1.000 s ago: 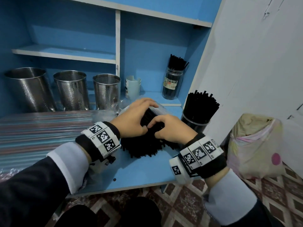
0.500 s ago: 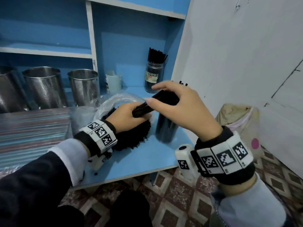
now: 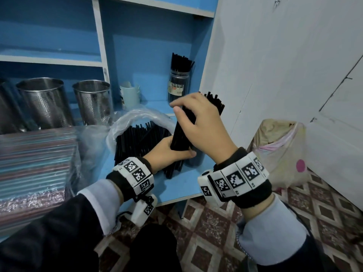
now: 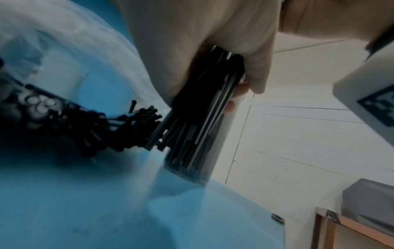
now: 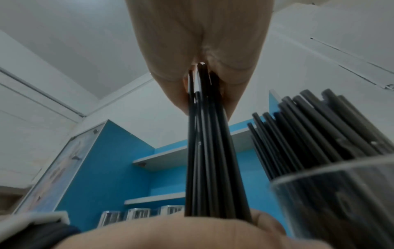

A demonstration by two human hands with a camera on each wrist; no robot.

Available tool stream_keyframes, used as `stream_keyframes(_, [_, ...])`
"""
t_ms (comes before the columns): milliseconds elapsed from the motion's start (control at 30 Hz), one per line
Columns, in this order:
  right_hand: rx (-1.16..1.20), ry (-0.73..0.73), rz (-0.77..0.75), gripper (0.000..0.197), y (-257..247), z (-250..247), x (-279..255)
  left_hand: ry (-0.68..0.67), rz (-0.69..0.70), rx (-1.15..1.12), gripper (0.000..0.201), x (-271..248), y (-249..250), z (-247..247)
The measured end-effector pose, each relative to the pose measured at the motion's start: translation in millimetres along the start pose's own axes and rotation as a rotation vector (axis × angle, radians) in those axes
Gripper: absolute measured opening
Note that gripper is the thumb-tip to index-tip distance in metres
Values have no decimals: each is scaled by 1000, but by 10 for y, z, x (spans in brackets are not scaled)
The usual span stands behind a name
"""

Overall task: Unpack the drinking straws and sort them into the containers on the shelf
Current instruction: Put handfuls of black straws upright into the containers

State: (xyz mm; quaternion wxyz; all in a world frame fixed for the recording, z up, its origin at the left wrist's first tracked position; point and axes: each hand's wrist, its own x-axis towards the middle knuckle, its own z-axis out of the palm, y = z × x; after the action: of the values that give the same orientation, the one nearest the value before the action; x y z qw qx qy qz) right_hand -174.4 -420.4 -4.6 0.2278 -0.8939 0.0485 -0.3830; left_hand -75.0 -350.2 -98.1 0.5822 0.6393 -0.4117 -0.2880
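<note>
The right hand grips a bundle of black straws near its top, fingers and thumb curled round it; the left hand cups the bundle's lower end from beneath, fingers bent under it. The bundle stands nearly upright, long axis vertical and tilted slightly right at the top, above the blue shelf board; behind it lies a clear plastic bag of loose black straws, and just right a clear container already filled with straws.

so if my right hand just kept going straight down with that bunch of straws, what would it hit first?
Probably the left hand, cupped under the bunch of black straws that the right hand grips; the clear container stands beside it, depth unclear.
</note>
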Motion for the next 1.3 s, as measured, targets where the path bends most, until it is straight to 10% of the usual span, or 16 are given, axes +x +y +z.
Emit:
stream_keyframes(433, [-38,-143,34,32,44,76,-37,-38,-65,153,15,4,-57,-10])
stream_keyframes(600, [261,-26,157,86,16,-38,-39,36,152,160,17,-46,166,-68])
stream_keyframes(767, [360,-217,216,63,75,-66,-137,-151,321,421,11,-86,442,-100])
stream_keyframes(967, [355,-170,166,8,96,-153,-128,-122,318,254,30,-76,578,11])
stream_keyframes(1167, [340,108,199,14,130,-567,129,350,365,185,88,124,481,137])
stream_keyframes(1300, [319,245,249,22,256,-781,309,218,191,103,127,435,346,193])
